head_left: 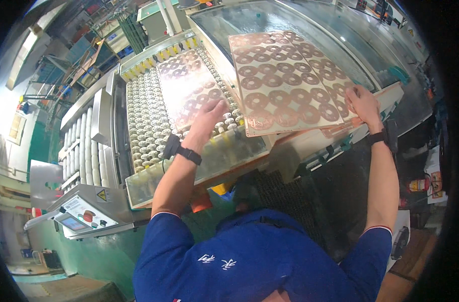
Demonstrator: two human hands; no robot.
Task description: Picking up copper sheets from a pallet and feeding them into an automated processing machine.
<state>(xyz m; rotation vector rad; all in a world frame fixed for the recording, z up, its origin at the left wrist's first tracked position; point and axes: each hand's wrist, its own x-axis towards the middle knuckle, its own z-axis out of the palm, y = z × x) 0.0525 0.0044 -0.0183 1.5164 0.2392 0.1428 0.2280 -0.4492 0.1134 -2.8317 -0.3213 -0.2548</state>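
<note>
A copper-coloured sheet [189, 90] patterned with rings lies on the machine's roller conveyor [144, 126]. My left hand [209, 115] rests flat on its near end, fingers spread. To the right, a stack of similar ringed copper sheets [285, 80] sits on the machine's glass-topped lid. My right hand [363, 103] grips the stack's near right corner. Both wrists wear black bands.
A control panel [83, 214] with a small screen and a red button stands at the lower left. White rollers [81, 146] run along the machine's left side. A glass cover [340, 35] stretches behind the stack. A black mat [285, 196] lies below the machine's edge.
</note>
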